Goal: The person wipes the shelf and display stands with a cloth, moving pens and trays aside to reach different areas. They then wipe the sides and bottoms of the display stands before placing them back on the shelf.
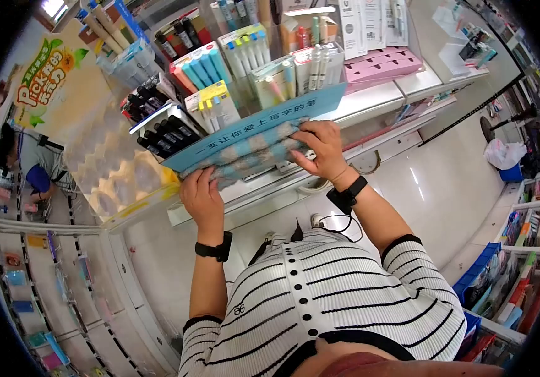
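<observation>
A fluffy cloth point(252, 151) with grey and light-blue stripes lies folded lengthwise along the front of the pen display. My left hand point(204, 200) has its fingers bent over the cloth's left end. At the right end, my right hand point(324, 149) grips the cloth between its thumb and fingers. Just behind the cloth stands a blue sign strip point(263, 122) with Chinese writing. Boxes of black pens point(169, 133), blue markers point(206, 66) and white pens point(317, 68) rise beyond the strip.
A pink box point(383, 66) sits to the right of the pens. Left of the display is a yellowish panel with round hollows point(116, 160). Stocked shelves point(521, 270) line the right side. Another person point(37, 160) is at the far left. A white bag point(504, 152) rests on a blue bin.
</observation>
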A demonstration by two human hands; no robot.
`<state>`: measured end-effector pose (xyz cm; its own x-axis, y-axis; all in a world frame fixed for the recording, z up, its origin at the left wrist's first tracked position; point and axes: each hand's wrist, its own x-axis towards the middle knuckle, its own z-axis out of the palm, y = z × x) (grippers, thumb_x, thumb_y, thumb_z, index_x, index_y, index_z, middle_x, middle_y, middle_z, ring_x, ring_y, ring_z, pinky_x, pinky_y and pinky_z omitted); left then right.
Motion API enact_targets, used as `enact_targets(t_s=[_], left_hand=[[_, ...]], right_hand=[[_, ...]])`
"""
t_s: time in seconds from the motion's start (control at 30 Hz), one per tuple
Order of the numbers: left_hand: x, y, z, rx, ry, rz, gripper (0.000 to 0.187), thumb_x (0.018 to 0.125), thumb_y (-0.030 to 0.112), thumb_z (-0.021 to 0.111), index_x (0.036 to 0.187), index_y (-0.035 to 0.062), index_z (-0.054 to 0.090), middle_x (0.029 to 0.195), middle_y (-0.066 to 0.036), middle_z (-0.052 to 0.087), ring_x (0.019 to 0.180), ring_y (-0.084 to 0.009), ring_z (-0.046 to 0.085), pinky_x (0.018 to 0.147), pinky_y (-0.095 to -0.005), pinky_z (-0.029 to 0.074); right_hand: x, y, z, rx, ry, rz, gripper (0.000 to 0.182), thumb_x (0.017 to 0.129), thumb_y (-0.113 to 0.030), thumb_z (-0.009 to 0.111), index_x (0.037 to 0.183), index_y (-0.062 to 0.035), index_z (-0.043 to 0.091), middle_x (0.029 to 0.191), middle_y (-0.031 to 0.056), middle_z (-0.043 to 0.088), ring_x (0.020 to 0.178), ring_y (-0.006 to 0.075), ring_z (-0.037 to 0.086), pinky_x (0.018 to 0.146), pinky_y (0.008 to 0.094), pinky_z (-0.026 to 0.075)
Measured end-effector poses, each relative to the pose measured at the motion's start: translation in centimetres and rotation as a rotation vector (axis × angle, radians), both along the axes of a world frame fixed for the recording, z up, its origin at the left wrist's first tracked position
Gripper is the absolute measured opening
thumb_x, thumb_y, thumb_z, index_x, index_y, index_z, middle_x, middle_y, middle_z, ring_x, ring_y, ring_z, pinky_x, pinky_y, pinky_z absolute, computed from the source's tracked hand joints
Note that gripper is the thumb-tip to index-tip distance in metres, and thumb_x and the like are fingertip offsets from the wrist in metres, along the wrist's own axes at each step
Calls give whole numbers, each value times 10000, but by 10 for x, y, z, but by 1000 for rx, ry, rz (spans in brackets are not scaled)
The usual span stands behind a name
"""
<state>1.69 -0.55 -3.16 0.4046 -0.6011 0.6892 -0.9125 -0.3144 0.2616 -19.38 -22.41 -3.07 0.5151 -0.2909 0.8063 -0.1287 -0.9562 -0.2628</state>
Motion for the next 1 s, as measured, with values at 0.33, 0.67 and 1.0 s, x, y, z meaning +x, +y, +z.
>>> enact_targets(t_s=[0.33, 0.67, 1.0], left_hand=[[-3, 4, 7, 21, 60, -30, 258, 857, 78, 659, 1111, 98, 693, 1104, -114, 616, 1056, -333, 563, 942, -447, 423], [-2, 3, 2, -37, 49, -31, 254, 819, 87, 687, 1069, 134, 705, 1052, -80, 630, 990, -313, 570, 901, -423, 431], [-4, 5, 7, -44, 73, -39, 252, 813, 78, 697, 1058, 139, 706, 1006, -71, 632, 957, -307, 570, 883, -414, 431]], right_hand=[[-9, 7, 20, 105, 59, 14, 335, 800, -239, 717, 1111, -125, 666, 1108, 69, 628, 986, 280, 571, 892, 411, 414], [-1, 11, 20, 183, 90, -76, 149, 803, -191, 722, 936, -125, 705, 1053, 51, 648, 995, 277, 552, 902, 410, 401], [-16, 24, 12, 14, -84, -162, 285, 695, -101, 809, 953, -190, 727, 1036, -8, 662, 993, 231, 577, 874, 374, 403]])
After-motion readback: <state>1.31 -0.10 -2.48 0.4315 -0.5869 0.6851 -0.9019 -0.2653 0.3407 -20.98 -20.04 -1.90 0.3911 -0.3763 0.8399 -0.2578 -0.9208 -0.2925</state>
